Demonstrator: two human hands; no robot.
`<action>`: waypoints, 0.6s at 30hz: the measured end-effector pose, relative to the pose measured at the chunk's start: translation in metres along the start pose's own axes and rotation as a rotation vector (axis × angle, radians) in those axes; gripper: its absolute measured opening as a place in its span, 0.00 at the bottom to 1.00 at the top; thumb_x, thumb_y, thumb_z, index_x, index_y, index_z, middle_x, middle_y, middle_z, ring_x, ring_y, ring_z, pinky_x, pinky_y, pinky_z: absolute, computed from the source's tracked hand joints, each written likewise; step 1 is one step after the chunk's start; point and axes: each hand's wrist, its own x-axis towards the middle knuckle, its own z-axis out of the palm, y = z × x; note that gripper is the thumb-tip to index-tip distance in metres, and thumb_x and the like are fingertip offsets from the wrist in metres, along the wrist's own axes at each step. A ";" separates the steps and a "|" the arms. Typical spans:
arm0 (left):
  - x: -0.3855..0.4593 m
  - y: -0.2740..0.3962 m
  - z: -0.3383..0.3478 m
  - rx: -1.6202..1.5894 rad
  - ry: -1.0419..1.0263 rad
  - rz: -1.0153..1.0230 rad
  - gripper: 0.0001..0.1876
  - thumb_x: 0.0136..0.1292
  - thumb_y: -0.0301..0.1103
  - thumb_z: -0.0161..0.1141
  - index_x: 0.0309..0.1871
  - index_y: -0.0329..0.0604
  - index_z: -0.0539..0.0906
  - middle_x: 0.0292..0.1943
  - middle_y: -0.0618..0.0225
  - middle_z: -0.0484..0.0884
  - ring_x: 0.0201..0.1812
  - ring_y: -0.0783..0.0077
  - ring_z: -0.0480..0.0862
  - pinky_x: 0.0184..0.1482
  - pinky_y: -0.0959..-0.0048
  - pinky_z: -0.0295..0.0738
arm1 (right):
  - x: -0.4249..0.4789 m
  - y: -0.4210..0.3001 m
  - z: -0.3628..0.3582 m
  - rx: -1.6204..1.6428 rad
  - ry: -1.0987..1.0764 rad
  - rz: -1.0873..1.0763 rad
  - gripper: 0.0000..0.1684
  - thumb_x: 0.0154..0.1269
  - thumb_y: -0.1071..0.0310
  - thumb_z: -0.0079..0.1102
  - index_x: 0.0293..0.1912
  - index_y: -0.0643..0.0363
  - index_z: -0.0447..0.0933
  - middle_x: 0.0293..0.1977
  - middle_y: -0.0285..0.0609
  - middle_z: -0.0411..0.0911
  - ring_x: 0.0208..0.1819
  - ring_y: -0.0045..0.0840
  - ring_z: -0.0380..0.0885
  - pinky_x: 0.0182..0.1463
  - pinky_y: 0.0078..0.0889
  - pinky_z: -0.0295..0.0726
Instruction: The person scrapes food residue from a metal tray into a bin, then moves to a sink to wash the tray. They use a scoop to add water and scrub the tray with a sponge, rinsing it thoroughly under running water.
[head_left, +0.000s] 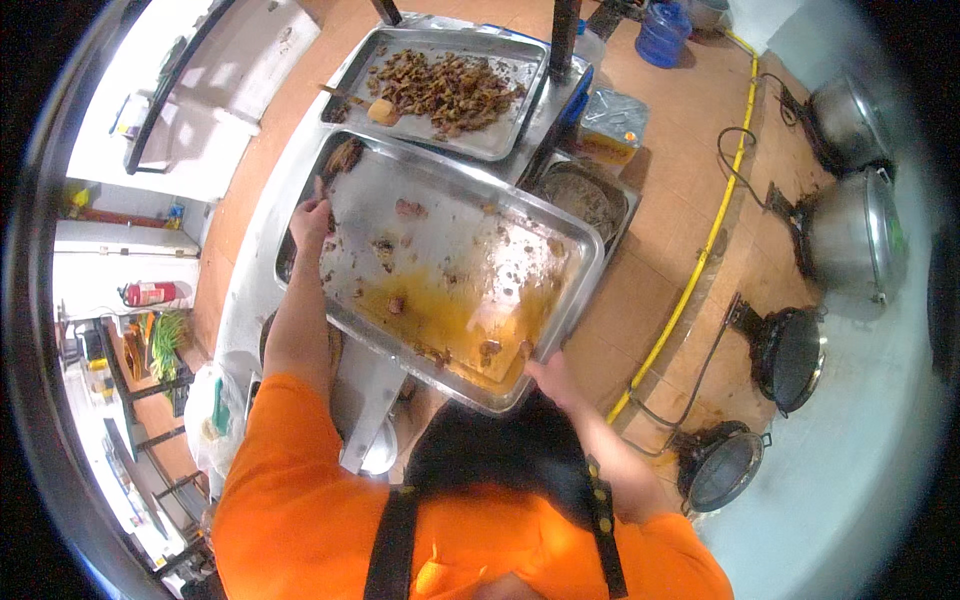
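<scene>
In front of me is a large metal tray (450, 247), slanted across the table. Yellow-brown liquid (465, 330) pools toward its near right part, with dark scraps scattered over the bottom. My right hand (553, 379) grips the near right corner, fingertips over the rim. At the tray's left side is my left hand (310, 223), fingers pointing away from me; whether it grips the rim or something small cannot be seen. Just beyond those fingers, a brown piece, apparently meat (344, 156), lies in the far left corner.
A second metal tray (517, 139) with chopped brown meat (450, 90) and a wooden-handled tool (381, 112) sits beyond. Right of the metal table (259, 225) stand a square container (611, 127) and a lower pan (589, 199). A yellow pipe (694, 274) runs past burners with pots (847, 232).
</scene>
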 end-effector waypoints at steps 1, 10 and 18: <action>-0.010 0.045 0.017 0.147 -0.022 0.069 0.22 0.55 0.40 0.67 0.48 0.32 0.87 0.36 0.46 0.88 0.40 0.47 0.88 0.49 0.57 0.82 | 0.004 0.003 -0.004 0.004 0.027 0.005 0.29 0.62 0.65 0.61 0.62 0.64 0.77 0.53 0.48 0.85 0.58 0.35 0.82 0.65 0.38 0.76; 0.061 0.062 0.067 0.797 -0.078 0.454 0.43 0.51 0.47 0.74 0.68 0.34 0.71 0.64 0.45 0.77 0.65 0.41 0.76 0.67 0.53 0.73 | 0.005 0.016 0.000 -0.021 0.035 -0.015 0.29 0.63 0.63 0.61 0.64 0.62 0.76 0.58 0.49 0.83 0.62 0.36 0.80 0.68 0.37 0.74; 0.042 0.064 0.082 0.984 -0.120 0.265 0.44 0.46 0.51 0.74 0.64 0.33 0.75 0.64 0.47 0.77 0.66 0.45 0.76 0.70 0.54 0.72 | 0.006 0.015 -0.006 -0.039 -0.015 0.180 0.27 0.60 0.63 0.63 0.58 0.64 0.79 0.51 0.49 0.86 0.56 0.36 0.83 0.63 0.39 0.78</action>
